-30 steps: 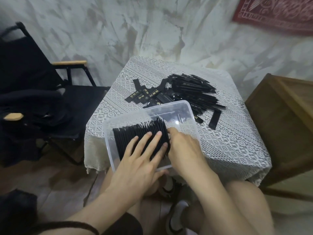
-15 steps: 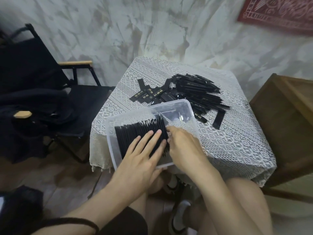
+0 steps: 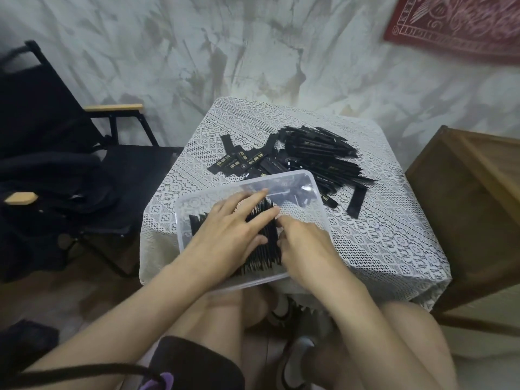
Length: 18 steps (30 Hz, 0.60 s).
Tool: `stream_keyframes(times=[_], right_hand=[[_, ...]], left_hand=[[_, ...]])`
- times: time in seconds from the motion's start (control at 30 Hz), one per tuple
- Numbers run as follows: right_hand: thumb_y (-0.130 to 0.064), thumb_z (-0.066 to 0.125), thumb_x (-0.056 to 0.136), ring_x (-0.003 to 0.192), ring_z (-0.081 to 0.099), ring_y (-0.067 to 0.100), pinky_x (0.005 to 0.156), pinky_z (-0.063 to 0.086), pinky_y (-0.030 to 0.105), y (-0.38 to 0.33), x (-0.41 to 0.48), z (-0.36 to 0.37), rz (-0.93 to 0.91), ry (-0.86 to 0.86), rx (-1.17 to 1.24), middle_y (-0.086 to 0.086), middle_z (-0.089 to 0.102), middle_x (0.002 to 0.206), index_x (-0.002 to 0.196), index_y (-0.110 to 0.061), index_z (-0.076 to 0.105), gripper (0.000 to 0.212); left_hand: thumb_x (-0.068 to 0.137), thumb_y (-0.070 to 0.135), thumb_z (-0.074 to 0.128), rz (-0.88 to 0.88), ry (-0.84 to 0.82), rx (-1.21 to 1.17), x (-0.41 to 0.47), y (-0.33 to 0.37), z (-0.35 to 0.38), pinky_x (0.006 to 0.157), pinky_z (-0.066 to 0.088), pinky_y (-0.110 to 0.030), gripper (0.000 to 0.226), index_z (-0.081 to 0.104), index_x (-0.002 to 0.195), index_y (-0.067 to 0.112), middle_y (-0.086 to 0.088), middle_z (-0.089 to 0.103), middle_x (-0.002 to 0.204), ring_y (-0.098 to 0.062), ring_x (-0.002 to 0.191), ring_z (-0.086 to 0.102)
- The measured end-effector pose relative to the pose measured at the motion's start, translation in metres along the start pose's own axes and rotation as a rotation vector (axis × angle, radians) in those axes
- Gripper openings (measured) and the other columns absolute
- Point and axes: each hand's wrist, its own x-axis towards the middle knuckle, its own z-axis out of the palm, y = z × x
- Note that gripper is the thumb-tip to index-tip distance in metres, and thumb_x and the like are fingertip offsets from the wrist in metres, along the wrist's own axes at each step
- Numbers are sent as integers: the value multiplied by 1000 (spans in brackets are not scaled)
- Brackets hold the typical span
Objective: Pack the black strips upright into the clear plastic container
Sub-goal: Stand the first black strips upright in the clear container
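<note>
The clear plastic container (image 3: 315,190) sits at the near edge of the small table. A row of black strips (image 3: 266,237) stands upright inside it. My left hand (image 3: 230,235) lies flat across the top of that row, fingers straight and spread. My right hand (image 3: 304,246) is at the right end of the row with its fingertips against the outermost strips; those fingertips are hidden. A loose pile of black strips (image 3: 318,159) lies on the table behind the container.
The table wears a white lace cloth (image 3: 380,235). A black folding chair (image 3: 84,164) stands to the left, a wooden crate (image 3: 472,209) to the right. My knees are under the table's near edge. A single strip (image 3: 356,202) lies right of the container.
My left hand has slid forward over the packed row, its fingers now reaching farther toward the container's far side. The right hand stays at the row's right end.
</note>
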Motion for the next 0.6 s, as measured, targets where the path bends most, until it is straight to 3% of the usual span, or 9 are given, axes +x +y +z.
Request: stream_keyframes(times=[0.17,0.3,0.47,0.6], right_hand=[[-11,44,101,105,62,36,71,33,32,0,-4,1,1,-13,-20,12,68,114,145,-25,45,46],[-12,45,101,106,61,36,71,32,32,0,-6,4,-3,-20,-41,11,67,115,145,-23,44,46],[-11,45,100,108,61,37,73,31,33,0,-9,5,-6,-32,-66,12,67,116,137,-20,50,38],[-13,43,103,109,60,37,73,28,33,-1,-16,0,4,-26,-89,15,67,117,140,-18,43,38]], left_hand=[[99,42,56,-47,-51,-9,-5,4,5,112,37,-51,55,39,151,36,-10,31,164,-36,139,41],[96,55,37,-65,-90,21,-7,7,4,112,35,-53,57,37,151,38,-9,33,162,-35,139,39],[93,58,39,-66,-89,52,-9,12,6,106,38,-52,55,47,140,33,-10,43,153,-35,132,47],[94,54,49,-65,-89,55,-10,15,6,108,35,-54,51,46,141,34,-10,41,155,-36,133,45]])
